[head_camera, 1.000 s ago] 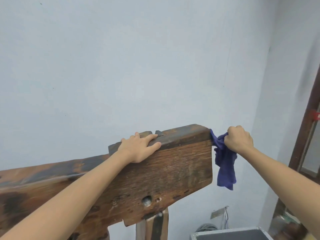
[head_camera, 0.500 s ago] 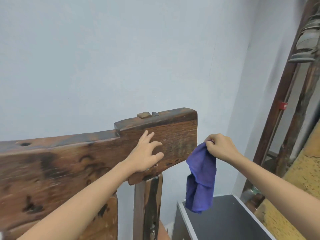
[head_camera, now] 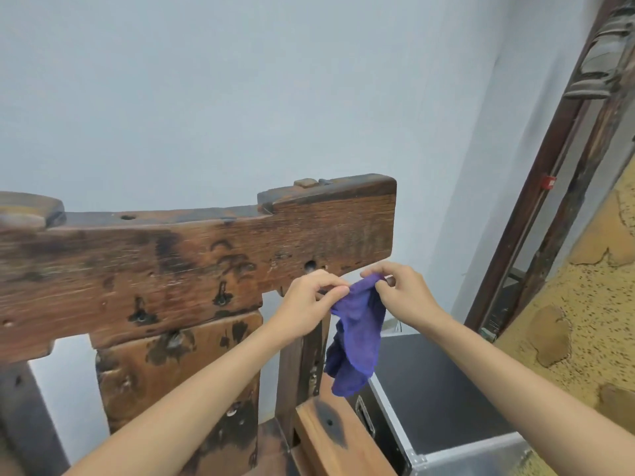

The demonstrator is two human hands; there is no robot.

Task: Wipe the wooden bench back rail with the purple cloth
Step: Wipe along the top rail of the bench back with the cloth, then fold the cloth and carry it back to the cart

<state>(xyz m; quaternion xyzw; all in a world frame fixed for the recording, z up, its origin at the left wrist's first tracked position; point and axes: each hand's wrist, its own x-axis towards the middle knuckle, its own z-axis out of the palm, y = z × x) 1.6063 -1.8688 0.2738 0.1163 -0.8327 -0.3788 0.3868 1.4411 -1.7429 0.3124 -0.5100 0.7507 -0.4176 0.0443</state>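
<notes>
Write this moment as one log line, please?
stage: regripping | left hand: pinching purple cloth | right hand: pinching same cloth | cloth: hanging, off back rail

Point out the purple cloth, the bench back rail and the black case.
purple cloth (head_camera: 359,333), head view, middle of the hanging fabric.
bench back rail (head_camera: 192,255), head view, front face of the plank.
black case (head_camera: 436,389), head view, its dark top panel.
</notes>
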